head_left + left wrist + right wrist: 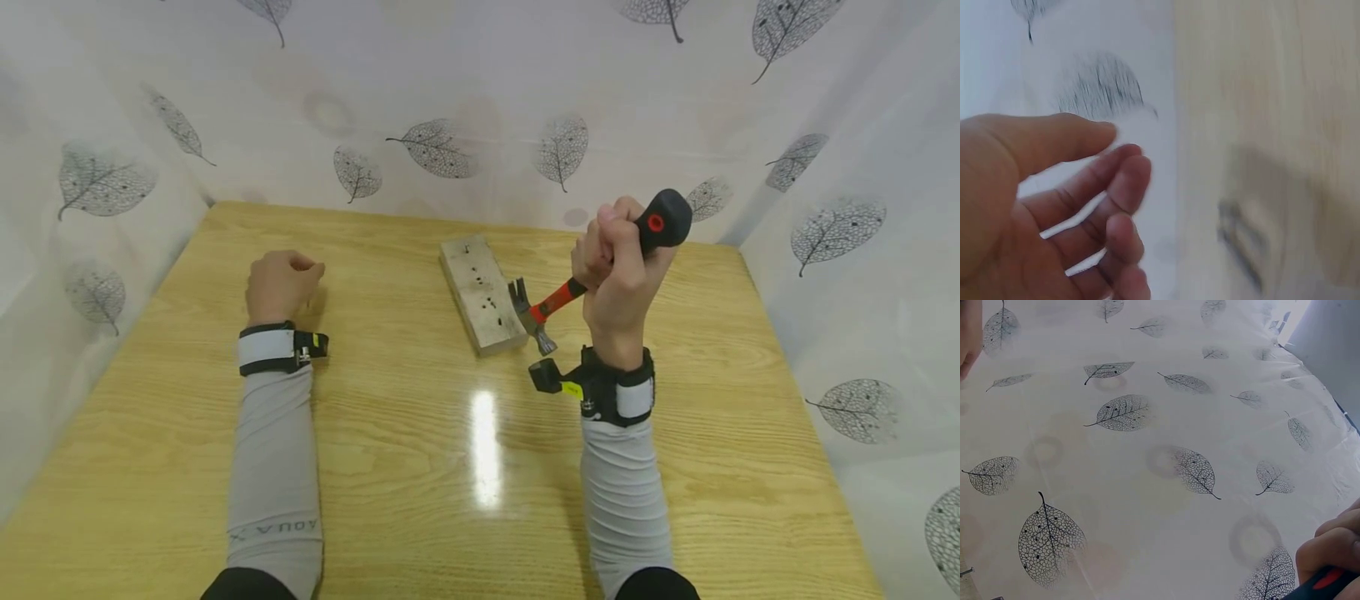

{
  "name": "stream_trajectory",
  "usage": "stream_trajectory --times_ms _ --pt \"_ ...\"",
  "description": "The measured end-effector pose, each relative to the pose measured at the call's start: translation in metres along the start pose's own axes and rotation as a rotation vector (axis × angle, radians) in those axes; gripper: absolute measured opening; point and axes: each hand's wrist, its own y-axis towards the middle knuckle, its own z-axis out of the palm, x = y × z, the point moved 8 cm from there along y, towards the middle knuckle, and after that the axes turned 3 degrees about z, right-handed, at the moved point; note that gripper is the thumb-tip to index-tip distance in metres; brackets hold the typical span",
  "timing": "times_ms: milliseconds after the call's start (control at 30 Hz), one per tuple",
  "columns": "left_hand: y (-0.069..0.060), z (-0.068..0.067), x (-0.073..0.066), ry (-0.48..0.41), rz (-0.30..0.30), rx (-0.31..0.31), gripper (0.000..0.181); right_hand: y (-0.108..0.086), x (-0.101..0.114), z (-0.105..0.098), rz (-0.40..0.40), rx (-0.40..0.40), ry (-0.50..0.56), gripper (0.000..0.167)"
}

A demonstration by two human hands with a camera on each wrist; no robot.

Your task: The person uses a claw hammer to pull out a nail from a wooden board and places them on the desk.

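Pale sleeves (pixel 273 450) reached over the desk (pixel 405 467). The left hand (pixel 281 287) was relaxed, fingers loosely bent; the right hand (pixel 624 262) gripped a hammer (pixel 557 300), its head beside the wooden block (pixel 480 292) lying between both hands. Leaf-printed sheeting (pixel 487 75) hung beyond.

Left arm (pixel 273 467), grey-sleeved, runs up the left part of the head view; left hand (pixel 277 287) left of centre, relaxed. Left wrist view: thumb (pixel 1054 140) stretched out above loosely bent fingers (pixel 1127 187), lower left of frame. Right arm (pixel 626 492), grey sleeve too, comes up right of centre — right hand (pixel 621 275) raised, curled in a grip. Knuckles (pixel 1329 547) show lower right in the right wrist view.
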Motion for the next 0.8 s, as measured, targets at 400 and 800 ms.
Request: stream_trajectory --times_ms 400,800 --pt "-0.011 0.102 -0.12 -0.062 0.506 0.239 0.059 -0.001 -0.001 -0.001 -0.023 -0.002 0.021 0.034" --pt "-0.024 0.13 -0.133 0.164 0.509 0.243 0.074 -0.004 -0.011 0.002 -0.125 0.015 0.069 0.035"
